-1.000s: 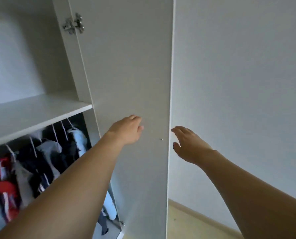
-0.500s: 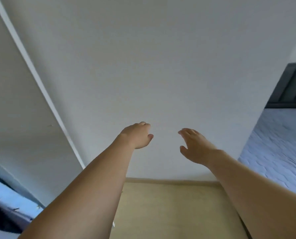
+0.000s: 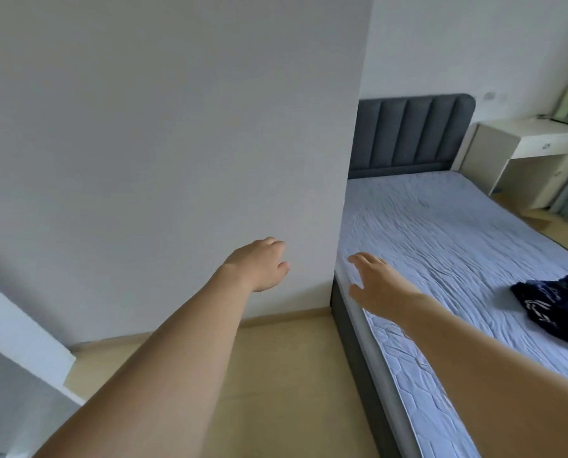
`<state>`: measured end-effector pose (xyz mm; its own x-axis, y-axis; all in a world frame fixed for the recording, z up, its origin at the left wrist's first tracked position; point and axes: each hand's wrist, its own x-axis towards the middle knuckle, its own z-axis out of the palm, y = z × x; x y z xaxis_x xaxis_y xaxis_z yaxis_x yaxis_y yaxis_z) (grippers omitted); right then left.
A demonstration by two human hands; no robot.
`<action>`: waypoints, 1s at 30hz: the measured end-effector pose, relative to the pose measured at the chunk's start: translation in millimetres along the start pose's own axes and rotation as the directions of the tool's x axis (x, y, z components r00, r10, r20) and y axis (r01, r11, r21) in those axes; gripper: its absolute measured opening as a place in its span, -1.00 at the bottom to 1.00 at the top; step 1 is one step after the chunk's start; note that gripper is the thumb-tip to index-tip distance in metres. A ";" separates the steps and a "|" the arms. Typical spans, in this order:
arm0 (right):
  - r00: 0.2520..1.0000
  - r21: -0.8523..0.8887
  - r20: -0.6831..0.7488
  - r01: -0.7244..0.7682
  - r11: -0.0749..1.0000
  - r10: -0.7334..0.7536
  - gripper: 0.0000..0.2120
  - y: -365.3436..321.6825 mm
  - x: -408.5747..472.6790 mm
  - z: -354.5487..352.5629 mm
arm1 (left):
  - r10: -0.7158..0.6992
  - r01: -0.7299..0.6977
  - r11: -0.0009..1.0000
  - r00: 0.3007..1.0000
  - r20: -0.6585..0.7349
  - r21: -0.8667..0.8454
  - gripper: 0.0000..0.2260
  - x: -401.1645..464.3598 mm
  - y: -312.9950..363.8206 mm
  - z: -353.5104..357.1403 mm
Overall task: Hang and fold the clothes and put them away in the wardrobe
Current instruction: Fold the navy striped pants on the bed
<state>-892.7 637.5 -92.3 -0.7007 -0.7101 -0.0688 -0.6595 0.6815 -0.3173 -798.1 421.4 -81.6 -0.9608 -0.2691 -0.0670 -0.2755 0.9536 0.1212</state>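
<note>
Swung right since half a second ago: wall-only view has given way to the bed, both arms kept outstretched. Left hand (image 3: 259, 264) empty, fingers loosely curled, held in the air before the plain white wall (image 3: 163, 143). Right hand (image 3: 373, 282) empty too, fingers spread and relaxed, over the near corner of the pale blue quilted mattress (image 3: 441, 233). Crumpled dark navy garment with white print (image 3: 557, 309) lies on the mattress at 3 o'clock, well apart from both hands. Grey padded headboard (image 3: 411, 133) at 1 o'clock; white desk (image 3: 524, 140) beyond. White wardrobe door edge (image 3: 21, 345) at 8 o'clock. Step, by my reading: going for the next garment. Next move calls for reaching right and gripping the cloth.
</note>
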 end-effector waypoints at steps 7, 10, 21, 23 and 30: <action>0.998 0.019 0.006 -0.063 0.998 0.063 -0.53 115.4 -13.0 -2.9 | 0.045 -0.044 0.999 0.996 0.077 -0.014 -0.60 66.6 106.3 50.4; 0.992 -0.006 0.049 -0.116 0.993 0.117 -0.47 192.5 -29.5 -10.1 | 0.082 -0.077 0.996 0.989 0.125 -0.041 -0.58 93.9 178.2 75.5; 0.969 -0.030 0.160 -0.184 0.982 0.187 -0.50 468.4 -112.1 -68.5 | 0.052 -0.034 0.993 0.986 0.158 -0.113 -0.54 158.3 442.9 132.9; 0.959 0.001 0.178 -0.223 0.975 0.219 -0.48 509.3 -122.9 -84.9 | 0.058 -0.037 0.993 0.982 0.180 -0.114 -0.53 169.7 485.3 141.9; 0.945 0.016 0.162 -0.291 0.957 0.284 -0.45 657.2 -149.0 -106.0 | 0.122 -0.099 0.989 0.963 0.240 -0.106 -0.56 242.3 628.0 175.5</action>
<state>-1250.5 1210.0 -190.3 -0.8057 -0.5059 -0.3081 -0.4229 0.8555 -0.2988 -1198.6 978.8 -195.6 -0.9515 -0.1102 -0.2873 -0.1806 0.9559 0.2315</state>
